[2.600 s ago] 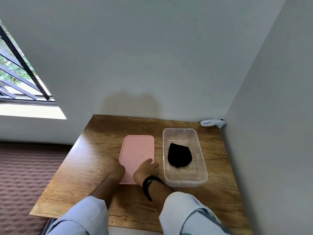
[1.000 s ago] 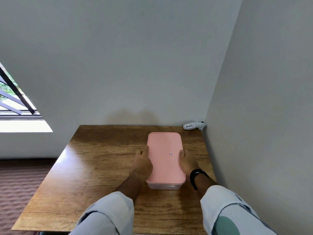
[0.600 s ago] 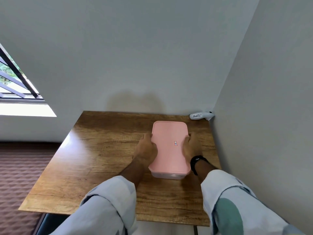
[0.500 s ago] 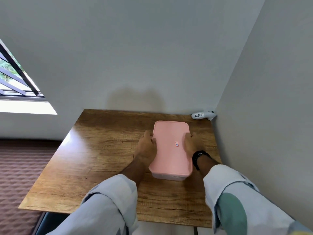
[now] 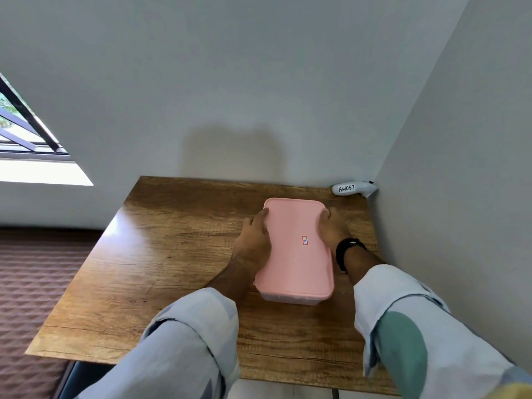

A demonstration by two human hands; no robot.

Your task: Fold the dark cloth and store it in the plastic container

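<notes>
The clear plastic container stands on the wooden table, right of the middle. A pink lid covers it completely, so the dark cloth inside is hidden. My left hand presses against the lid's left edge, fingers curled over the rim. On the opposite long edge my right hand, with a black watch on its wrist, grips the lid the same way.
A small white device labelled AW057 lies in the far right corner where the two grey walls meet. The right wall runs close beside the container. A window is at far left, a brown patterned floor below.
The lid, earlier lying on the table left of the open container with the dark cloth visible inside, now sits on the container. Both hands have slid forward along its long edges.
</notes>
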